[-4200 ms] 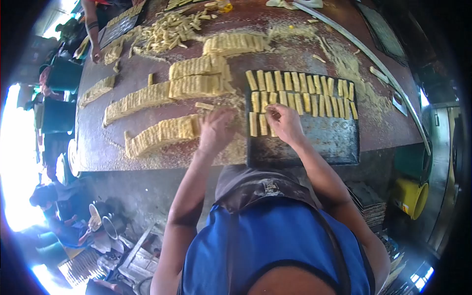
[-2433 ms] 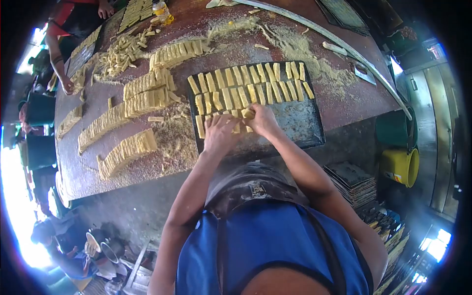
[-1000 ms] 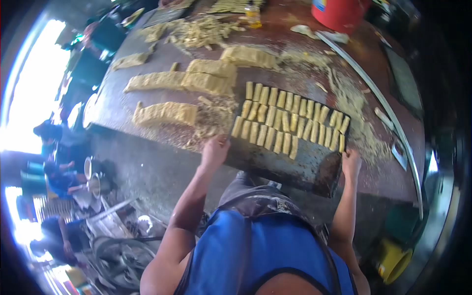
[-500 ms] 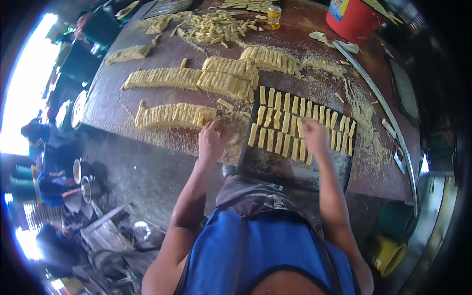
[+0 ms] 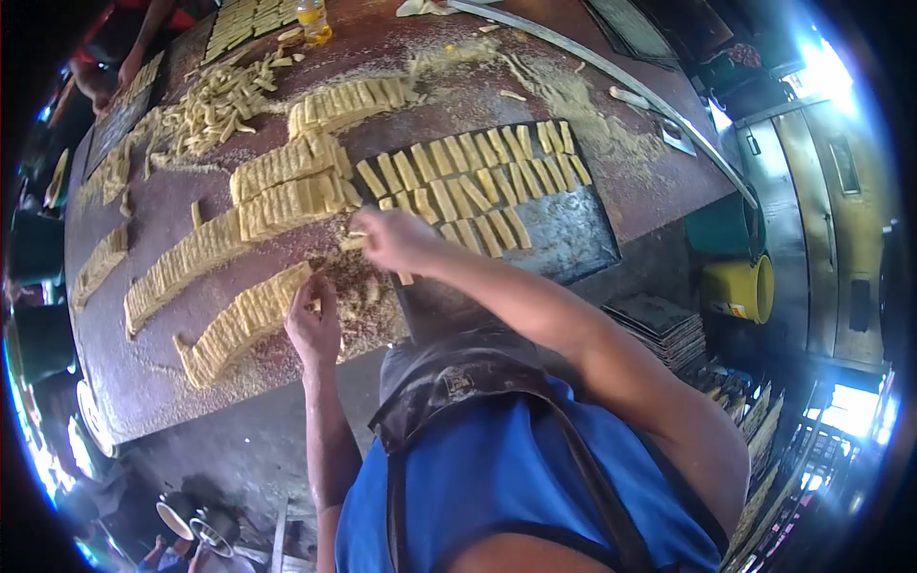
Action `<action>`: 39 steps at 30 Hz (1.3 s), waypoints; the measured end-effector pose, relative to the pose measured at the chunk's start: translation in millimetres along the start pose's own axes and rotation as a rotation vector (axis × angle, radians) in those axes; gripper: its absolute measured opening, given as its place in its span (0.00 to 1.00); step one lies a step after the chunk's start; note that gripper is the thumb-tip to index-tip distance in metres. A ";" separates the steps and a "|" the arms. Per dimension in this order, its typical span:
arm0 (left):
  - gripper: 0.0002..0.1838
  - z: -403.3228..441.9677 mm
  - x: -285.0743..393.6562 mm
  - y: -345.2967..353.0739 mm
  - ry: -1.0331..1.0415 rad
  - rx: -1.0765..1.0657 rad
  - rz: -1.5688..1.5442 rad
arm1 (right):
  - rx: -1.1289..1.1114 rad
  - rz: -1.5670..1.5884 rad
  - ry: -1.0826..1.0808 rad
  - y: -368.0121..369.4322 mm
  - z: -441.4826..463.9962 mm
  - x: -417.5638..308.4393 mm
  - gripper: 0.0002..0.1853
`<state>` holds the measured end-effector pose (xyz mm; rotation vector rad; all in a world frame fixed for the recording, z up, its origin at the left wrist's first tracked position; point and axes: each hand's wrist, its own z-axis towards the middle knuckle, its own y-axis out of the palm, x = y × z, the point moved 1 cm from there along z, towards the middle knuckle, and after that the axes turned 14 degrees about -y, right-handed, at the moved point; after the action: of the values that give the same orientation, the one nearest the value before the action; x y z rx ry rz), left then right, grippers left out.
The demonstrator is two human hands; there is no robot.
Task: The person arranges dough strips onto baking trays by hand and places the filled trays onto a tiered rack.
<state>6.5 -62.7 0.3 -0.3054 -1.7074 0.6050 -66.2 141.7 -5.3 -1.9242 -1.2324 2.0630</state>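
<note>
Pale dough sticks stand in a near row (image 5: 244, 325) on the floury table (image 5: 382, 62). My left hand (image 5: 313, 325) is at the right end of that row, its fingers curled together; what they pinch, if anything, is hidden. My right hand (image 5: 401, 239) reaches across to the left edge of a dark baking tray (image 5: 573, 234), with fingertips closed on a dough stick (image 5: 352, 244). Sticks lie in lines on the tray, and its near right part shows bare metal. Beyond my hands are a longer row (image 5: 186, 267) and a stacked block (image 5: 291, 186) of sticks.
Loose dough pieces (image 5: 220, 105) lie heaped farther back, near a bottle of yellow liquid (image 5: 313, 21). Another person's hands (image 5: 95, 86) are at a tray at the far left. A long curved strip (image 5: 621, 86) lies along the right side. A yellow bucket (image 5: 740, 289) stands beyond the table.
My right hand has moved left from over the tray's sticks to its left edge. My left hand stays by the near row's end. The view has turned right, and another person's hands now show.
</note>
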 end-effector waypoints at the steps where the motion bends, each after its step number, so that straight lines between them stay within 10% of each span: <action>1: 0.12 -1.0 5.5 7.6 0.002 -0.001 -0.004 | 0.112 0.140 0.023 -21.8 -25.8 11.1 0.19; 9: 0.14 -33.1 98.6 182.4 0.540 -0.399 0.341 | 0.420 0.068 0.497 -113.1 -204.1 171.4 0.12; 17: 0.27 -63.1 117.3 246.3 0.572 -0.388 0.583 | 0.554 -0.174 -0.001 -112.2 -200.0 163.7 0.09; 26: 0.25 -24.8 86.1 91.6 0.304 -0.119 0.198 | 0.577 -0.157 -0.044 -104.0 -147.6 97.4 0.19; 31: 0.36 4.0 26.5 -31.8 -0.031 0.036 0.572 | -0.110 0.934 0.273 -3.0 -44.9 32.3 0.16; 39: 0.34 29.9 -40.9 -75.0 0.015 -0.015 0.601 | 0.059 0.772 0.429 111.6 64.7 -35.5 0.25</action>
<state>-3.9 -152.5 3.7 -0.8474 -1.6009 1.0203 -63.2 14.6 -47.2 -2.9048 -0.3496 1.7001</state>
